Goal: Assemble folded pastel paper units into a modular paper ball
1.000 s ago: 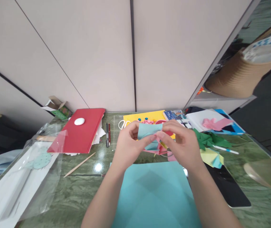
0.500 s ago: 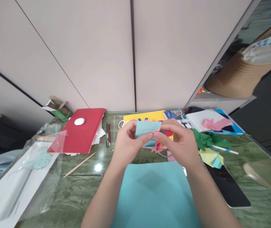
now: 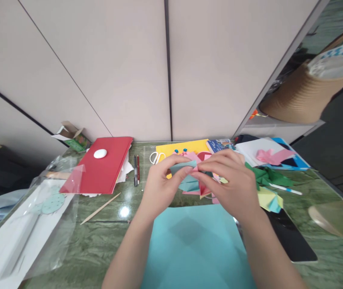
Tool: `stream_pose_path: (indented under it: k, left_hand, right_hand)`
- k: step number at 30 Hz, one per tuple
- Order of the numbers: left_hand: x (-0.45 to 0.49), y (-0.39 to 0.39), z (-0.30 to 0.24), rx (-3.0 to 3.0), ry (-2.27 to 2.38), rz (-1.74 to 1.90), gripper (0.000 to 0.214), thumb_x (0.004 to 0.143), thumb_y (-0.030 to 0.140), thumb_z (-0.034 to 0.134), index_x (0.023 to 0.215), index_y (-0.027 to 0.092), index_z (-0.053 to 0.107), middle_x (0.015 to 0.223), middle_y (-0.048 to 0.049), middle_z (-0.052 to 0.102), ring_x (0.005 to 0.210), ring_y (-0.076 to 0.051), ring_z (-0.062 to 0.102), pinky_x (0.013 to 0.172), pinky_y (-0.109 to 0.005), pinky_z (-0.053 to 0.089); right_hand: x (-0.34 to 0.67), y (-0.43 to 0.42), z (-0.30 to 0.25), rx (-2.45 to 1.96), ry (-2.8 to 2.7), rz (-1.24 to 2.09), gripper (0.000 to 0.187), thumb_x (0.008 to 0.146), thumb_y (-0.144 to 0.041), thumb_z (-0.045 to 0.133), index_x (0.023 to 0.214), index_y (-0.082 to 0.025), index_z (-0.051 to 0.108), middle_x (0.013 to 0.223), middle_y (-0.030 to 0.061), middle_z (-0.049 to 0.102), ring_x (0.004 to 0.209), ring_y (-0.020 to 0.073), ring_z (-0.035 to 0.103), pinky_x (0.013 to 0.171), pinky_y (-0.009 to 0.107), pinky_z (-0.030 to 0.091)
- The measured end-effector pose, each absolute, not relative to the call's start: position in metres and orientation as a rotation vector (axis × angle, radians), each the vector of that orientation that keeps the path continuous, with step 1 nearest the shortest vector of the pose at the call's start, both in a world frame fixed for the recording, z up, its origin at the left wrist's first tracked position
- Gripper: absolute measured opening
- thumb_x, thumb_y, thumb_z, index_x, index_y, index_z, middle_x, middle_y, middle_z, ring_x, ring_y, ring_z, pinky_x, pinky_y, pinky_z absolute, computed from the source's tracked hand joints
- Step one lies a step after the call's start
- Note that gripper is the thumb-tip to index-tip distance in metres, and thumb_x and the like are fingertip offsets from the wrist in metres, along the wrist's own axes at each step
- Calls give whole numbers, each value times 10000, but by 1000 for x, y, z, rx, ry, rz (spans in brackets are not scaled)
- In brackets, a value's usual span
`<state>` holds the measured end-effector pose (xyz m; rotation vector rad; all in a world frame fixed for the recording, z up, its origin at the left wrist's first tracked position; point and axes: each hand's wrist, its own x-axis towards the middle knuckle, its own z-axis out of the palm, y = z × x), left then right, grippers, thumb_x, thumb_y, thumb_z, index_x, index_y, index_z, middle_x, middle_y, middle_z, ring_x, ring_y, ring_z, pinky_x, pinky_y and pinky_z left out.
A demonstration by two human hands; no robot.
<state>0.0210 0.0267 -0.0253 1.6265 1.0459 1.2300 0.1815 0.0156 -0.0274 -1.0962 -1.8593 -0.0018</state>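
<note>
My left hand (image 3: 163,185) and my right hand (image 3: 236,182) meet above the table, thumbs and fingertips pinched on a folded piece of light-blue and pink paper (image 3: 189,184). A narrow blue flap slants from the left fingers toward the right ones, and a pink part shows between the fingertips. Some of its folds are hidden by the fingers. Other pink and red paper pieces lie close behind and below, so I cannot tell exactly where the held piece ends. Beneath my forearms lies a large turquoise sheet (image 3: 195,249).
Left lie a red folder (image 3: 105,168) bearing a white oval object (image 3: 100,153), two pens (image 3: 136,170) and a pointed wooden stick (image 3: 100,208). White-handled scissors (image 3: 153,157) rest on yellow paper. Rightward are green paper (image 3: 267,176), a marker (image 3: 286,189) and a black phone (image 3: 291,237).
The blue flap, upright before, is now tipped down to a narrow strip. My right hand has turned, its fingers stretching farther over the paper. My left hand has barely moved.
</note>
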Motion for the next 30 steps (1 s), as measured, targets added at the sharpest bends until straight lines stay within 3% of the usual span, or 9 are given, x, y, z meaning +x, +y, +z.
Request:
stream_pose_path:
  k: [11,21,30]
  left_hand:
    - [25,29,-31,1594,924,1311,45,755,223,653,793,226,677,816,-11,611,822,-146,561,782,-291,436]
    - [23,30,-27,1549,1029,1251,125,762,262,636,871,217,680,928,-38,621,930,-177,565,820,-304,443]
    - [20,30,-27,1563,1083,1292,181,740,192,651,913,245,652,955,-5,666,954,-161,584,831,-281,454]
  right_hand:
    - [185,15,-25,-1088,-1884,206,71,780,-230,635,713,-222,614,712,-1,647,776,176,531,718,335,421]
    - [180,21,-28,-1179,-1944,476,210,866,-209,484,663,-213,433,729,7,542,772,172,472,706,326,385]
    - [184,23,-31,-1172,-1891,600,170,822,-302,577,674,-220,567,1000,28,578,1016,199,509,855,358,392]
